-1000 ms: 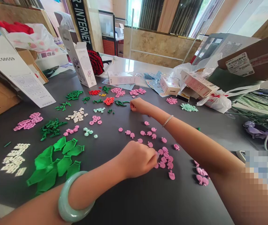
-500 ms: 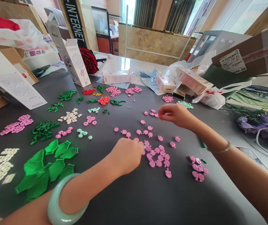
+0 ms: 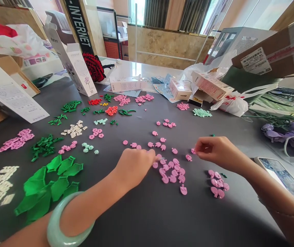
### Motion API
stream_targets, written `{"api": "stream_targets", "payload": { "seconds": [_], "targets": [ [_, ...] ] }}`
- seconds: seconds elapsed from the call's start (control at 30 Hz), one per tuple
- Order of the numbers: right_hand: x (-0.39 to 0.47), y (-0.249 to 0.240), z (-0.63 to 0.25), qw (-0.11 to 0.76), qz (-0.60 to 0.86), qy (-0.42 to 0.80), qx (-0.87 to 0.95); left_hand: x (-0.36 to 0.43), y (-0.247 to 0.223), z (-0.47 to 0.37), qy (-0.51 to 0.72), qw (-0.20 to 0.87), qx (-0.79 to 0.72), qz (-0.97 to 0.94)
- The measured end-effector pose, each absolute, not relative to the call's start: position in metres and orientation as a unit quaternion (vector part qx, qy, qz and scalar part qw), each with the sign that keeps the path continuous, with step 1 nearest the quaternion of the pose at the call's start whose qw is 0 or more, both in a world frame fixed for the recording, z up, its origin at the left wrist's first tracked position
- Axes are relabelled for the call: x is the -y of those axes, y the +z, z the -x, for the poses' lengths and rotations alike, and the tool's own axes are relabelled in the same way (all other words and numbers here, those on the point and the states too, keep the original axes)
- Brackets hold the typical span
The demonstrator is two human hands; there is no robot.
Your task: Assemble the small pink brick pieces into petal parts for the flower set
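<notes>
1. Two bare hands are over the dark table (image 3: 136, 219); I take the pink cluster (image 3: 172, 178) between them as the middle of my clock.
2. The left hand (image 3: 136, 168) is at 9 o'clock, with fingers curled inward and tips at the cluster's upper left edge. A pale bit shows at the tips, nail or small part, so I cannot tell if something is pinched.
3. The right hand (image 3: 215, 151) is at 2 o'clock. Its thumb and index finger come near to each other at one pink piece (image 3: 193, 151); whether they pinch it or only touch it, I cannot tell. Using only fingertips seems suitable for so small a part.
4. Loose pink pieces (image 3: 174, 151) lie mostly between 10 and 12 o'clock, many apart from one another, which probably makes each easy to take singly.
5. Another pink group (image 3: 221, 193) lies between 3 and 4 o'clock, perhaps kept separate on purpose.
6. Green leaf-like pieces (image 3: 59, 188) are at 9 o'clock, orange-red pieces (image 3: 111, 110) between 10 and 11, mint pieces (image 3: 202, 113) at 1. Such piles are likely made so that kinds do not mix.
7. A phone (image 3: 285, 176) at 3 o'clock and an upright white box (image 3: 81, 70) between 10 and 11 are farther out, seemingly to not disturb the hands.
</notes>
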State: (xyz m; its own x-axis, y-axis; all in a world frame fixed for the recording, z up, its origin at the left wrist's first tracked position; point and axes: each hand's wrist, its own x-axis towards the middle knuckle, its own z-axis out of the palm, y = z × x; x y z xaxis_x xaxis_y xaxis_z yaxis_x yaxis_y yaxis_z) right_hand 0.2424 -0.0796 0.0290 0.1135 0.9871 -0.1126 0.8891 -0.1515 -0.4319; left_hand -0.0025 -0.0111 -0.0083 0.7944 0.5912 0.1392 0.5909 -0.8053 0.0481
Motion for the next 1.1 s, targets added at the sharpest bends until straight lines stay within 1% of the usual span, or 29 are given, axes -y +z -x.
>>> {"api": "stream_targets", "payload": {
  "seconds": [0.17, 0.4, 0.53, 0.73, 0.87, 1.0, 1.1],
  "targets": [
    [0.081, 0.023, -0.237, 0.114, 0.723, 0.190, 0.655, 0.010, -0.007, 0.002, 0.094, -0.024, -0.361, -0.928],
    [0.086, 0.008, -0.220, 0.043, 0.739, 0.153, 0.655, 0.013, -0.005, 0.000, 0.082, 0.015, -0.377, -0.922],
    [0.089, 0.001, -0.218, 0.031, 0.731, 0.129, 0.669, 0.013, -0.006, 0.000, 0.090, 0.012, -0.397, -0.913],
    [0.094, -0.003, -0.215, 0.044, 0.733, 0.119, 0.668, 0.012, -0.006, -0.001, 0.097, 0.012, -0.402, -0.910],
    [0.093, 0.001, -0.212, 0.071, 0.731, 0.130, 0.666, 0.012, -0.006, -0.001, 0.096, 0.007, -0.410, -0.907],
    [0.094, 0.013, -0.205, 0.102, 0.726, 0.182, 0.656, 0.013, -0.006, -0.001, 0.110, 0.015, -0.405, -0.908],
    [0.092, 0.025, -0.196, 0.159, 0.709, 0.238, 0.645, 0.013, -0.007, 0.000, 0.135, 0.036, -0.391, -0.909]
  ]
}}
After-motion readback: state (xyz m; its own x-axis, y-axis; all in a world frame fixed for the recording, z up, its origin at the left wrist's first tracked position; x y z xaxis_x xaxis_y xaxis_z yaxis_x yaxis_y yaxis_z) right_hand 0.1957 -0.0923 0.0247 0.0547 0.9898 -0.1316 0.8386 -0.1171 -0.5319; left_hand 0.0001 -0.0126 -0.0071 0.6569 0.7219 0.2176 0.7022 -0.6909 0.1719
